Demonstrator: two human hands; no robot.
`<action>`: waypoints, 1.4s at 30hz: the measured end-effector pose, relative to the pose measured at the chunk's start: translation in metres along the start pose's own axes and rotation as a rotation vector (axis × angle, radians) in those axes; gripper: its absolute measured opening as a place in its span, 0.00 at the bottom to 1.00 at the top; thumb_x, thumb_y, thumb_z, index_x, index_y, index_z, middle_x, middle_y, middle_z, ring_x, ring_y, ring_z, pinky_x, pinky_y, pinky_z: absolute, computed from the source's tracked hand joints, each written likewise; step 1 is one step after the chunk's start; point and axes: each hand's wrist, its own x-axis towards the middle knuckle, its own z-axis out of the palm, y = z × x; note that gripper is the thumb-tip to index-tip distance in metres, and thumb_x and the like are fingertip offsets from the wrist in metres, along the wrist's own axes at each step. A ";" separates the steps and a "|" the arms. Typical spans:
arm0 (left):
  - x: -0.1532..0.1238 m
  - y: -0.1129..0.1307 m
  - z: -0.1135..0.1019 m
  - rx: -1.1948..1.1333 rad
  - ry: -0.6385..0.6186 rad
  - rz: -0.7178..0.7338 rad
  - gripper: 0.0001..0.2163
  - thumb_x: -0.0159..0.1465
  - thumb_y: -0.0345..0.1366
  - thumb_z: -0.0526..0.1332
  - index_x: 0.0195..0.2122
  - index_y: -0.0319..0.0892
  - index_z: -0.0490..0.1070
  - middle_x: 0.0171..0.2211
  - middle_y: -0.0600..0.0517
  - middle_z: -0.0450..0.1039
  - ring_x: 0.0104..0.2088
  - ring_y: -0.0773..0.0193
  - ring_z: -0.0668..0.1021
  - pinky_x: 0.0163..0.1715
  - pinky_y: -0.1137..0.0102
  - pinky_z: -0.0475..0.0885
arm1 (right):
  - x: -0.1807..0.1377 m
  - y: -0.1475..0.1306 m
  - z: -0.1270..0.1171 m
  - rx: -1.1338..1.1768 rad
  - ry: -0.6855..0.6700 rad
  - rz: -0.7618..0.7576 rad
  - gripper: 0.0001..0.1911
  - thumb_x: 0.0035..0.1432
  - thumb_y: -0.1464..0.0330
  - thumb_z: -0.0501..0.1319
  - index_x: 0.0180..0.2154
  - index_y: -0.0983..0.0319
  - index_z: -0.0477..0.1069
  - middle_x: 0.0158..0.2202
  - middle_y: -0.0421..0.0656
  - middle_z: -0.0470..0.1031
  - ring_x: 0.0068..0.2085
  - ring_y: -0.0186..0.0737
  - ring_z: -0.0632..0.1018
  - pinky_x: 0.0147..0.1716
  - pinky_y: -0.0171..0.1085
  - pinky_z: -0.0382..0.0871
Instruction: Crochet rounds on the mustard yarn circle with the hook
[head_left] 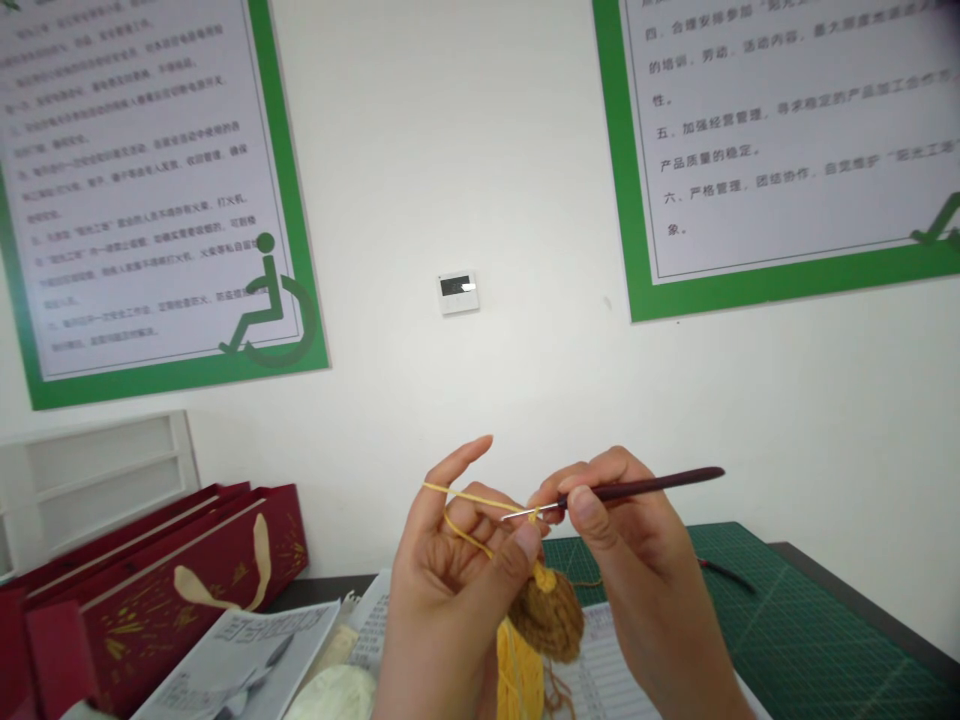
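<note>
My left hand [450,570] is raised with the index finger up and a yellow yarn strand [472,497] looped over it. Its thumb and middle finger pinch the top of a small brown and yellow crocheted piece [551,612] that hangs below. My right hand [637,560] grips a dark red crochet hook [645,487], whose metal tip sits in the yarn by my left thumb. More yellow yarn [517,680] trails down beneath the piece.
A green cutting mat [787,620] covers the table at the right. Printed papers [247,660] and a pale yarn ball [334,695] lie at the lower left. Red gift bags [150,590] stand on the left. Green-framed posters [150,190] hang on the white wall.
</note>
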 end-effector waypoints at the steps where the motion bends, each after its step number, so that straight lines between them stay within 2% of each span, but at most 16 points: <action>1: 0.000 0.000 0.000 -0.001 -0.004 -0.004 0.27 0.57 0.25 0.74 0.57 0.45 0.74 0.26 0.56 0.77 0.29 0.66 0.78 0.33 0.74 0.74 | 0.000 0.000 0.000 0.035 -0.014 0.017 0.05 0.70 0.63 0.64 0.39 0.55 0.75 0.36 0.36 0.81 0.37 0.32 0.79 0.41 0.31 0.74; 5: 0.001 0.001 -0.002 0.008 -0.039 -0.036 0.30 0.56 0.26 0.75 0.59 0.43 0.72 0.26 0.55 0.78 0.27 0.66 0.77 0.31 0.74 0.73 | 0.003 -0.001 0.000 0.190 -0.021 0.106 0.08 0.70 0.60 0.63 0.38 0.55 0.74 0.33 0.36 0.80 0.35 0.32 0.77 0.37 0.31 0.72; 8: 0.001 0.001 -0.004 0.020 -0.061 -0.048 0.31 0.56 0.26 0.75 0.60 0.42 0.71 0.26 0.54 0.78 0.27 0.67 0.77 0.31 0.73 0.72 | 0.004 -0.003 -0.001 0.232 -0.010 0.109 0.10 0.70 0.58 0.63 0.37 0.55 0.72 0.31 0.36 0.79 0.33 0.33 0.75 0.35 0.32 0.71; 14: 0.000 0.003 -0.003 0.022 -0.073 -0.088 0.31 0.55 0.26 0.76 0.59 0.42 0.71 0.25 0.53 0.80 0.26 0.65 0.78 0.28 0.74 0.71 | 0.007 -0.005 -0.012 0.140 -0.112 0.013 0.08 0.75 0.58 0.55 0.41 0.52 0.68 0.34 0.37 0.81 0.35 0.38 0.77 0.39 0.39 0.72; 19: 0.000 0.004 -0.003 0.005 -0.092 -0.085 0.28 0.56 0.26 0.76 0.58 0.43 0.73 0.25 0.53 0.80 0.26 0.65 0.78 0.28 0.74 0.71 | 0.008 -0.011 -0.018 -0.002 -0.149 -0.141 0.06 0.76 0.60 0.53 0.44 0.51 0.67 0.35 0.38 0.81 0.36 0.41 0.80 0.39 0.43 0.74; 25: 0.001 0.002 -0.006 0.014 -0.109 -0.079 0.29 0.55 0.27 0.76 0.58 0.44 0.74 0.25 0.52 0.81 0.27 0.64 0.78 0.30 0.74 0.71 | 0.006 -0.019 -0.016 -0.175 -0.105 -0.309 0.05 0.75 0.64 0.56 0.44 0.52 0.70 0.35 0.40 0.81 0.36 0.42 0.82 0.37 0.44 0.74; 32: 0.002 0.000 -0.009 0.004 -0.114 -0.072 0.30 0.56 0.26 0.76 0.59 0.43 0.72 0.26 0.53 0.81 0.28 0.64 0.79 0.32 0.72 0.72 | 0.004 -0.019 -0.020 -0.291 -0.221 -0.474 0.11 0.74 0.67 0.57 0.51 0.47 0.73 0.40 0.41 0.83 0.39 0.45 0.81 0.41 0.51 0.73; 35: 0.002 0.000 -0.010 -0.024 -0.103 -0.092 0.32 0.54 0.25 0.77 0.60 0.43 0.72 0.26 0.54 0.80 0.27 0.64 0.80 0.32 0.72 0.73 | 0.003 -0.016 -0.018 -0.262 -0.214 -0.487 0.12 0.73 0.67 0.58 0.52 0.45 0.73 0.40 0.41 0.84 0.39 0.46 0.80 0.42 0.52 0.72; 39: 0.002 0.002 -0.010 -0.064 -0.086 -0.141 0.35 0.51 0.25 0.79 0.60 0.42 0.72 0.25 0.54 0.80 0.27 0.65 0.80 0.32 0.73 0.74 | 0.006 -0.009 -0.011 -0.121 -0.152 -0.411 0.09 0.71 0.69 0.61 0.48 0.48 0.77 0.36 0.41 0.82 0.36 0.45 0.79 0.38 0.48 0.72; 42: 0.002 0.003 -0.010 -0.079 -0.086 -0.167 0.35 0.50 0.25 0.79 0.60 0.40 0.72 0.26 0.52 0.82 0.27 0.65 0.81 0.34 0.72 0.75 | 0.009 -0.002 -0.013 -0.141 -0.201 -0.422 0.11 0.66 0.69 0.66 0.46 0.46 0.80 0.36 0.41 0.83 0.37 0.46 0.79 0.38 0.49 0.72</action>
